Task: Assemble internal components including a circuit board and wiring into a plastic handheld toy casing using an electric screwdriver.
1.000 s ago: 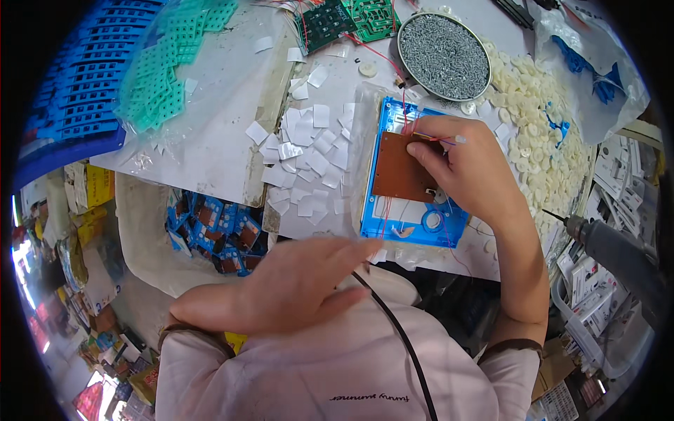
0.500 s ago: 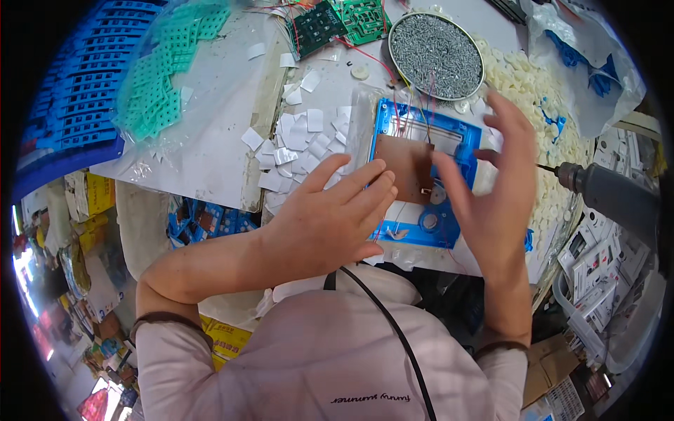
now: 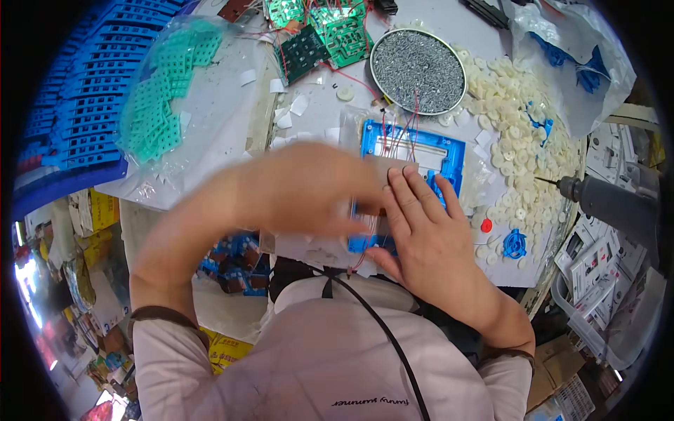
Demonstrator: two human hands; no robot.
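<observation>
Both hands on the blue rectangular plastic frame (image 3: 414, 151) lying flat on the counter (image 3: 232, 133), just below the round tray of small grey screws (image 3: 418, 70). Right hand (image 3: 428, 238) open, fingers flat, pressing the frame's lower half. Left hand (image 3: 309, 189) motion-blurred, laid across the frame's left edge; looks open, not gripping. Thin red wires (image 3: 400, 130) run over the frame's top. Pile of cream plastic discs (image 3: 516, 161) right of it, grey power drill (image 3: 611, 203) beyond. Green circuit boards (image 3: 316, 35) at the far edge.

Button heap (image 3: 512, 140) crowding frame's (image 3: 414, 151) right
</observation>
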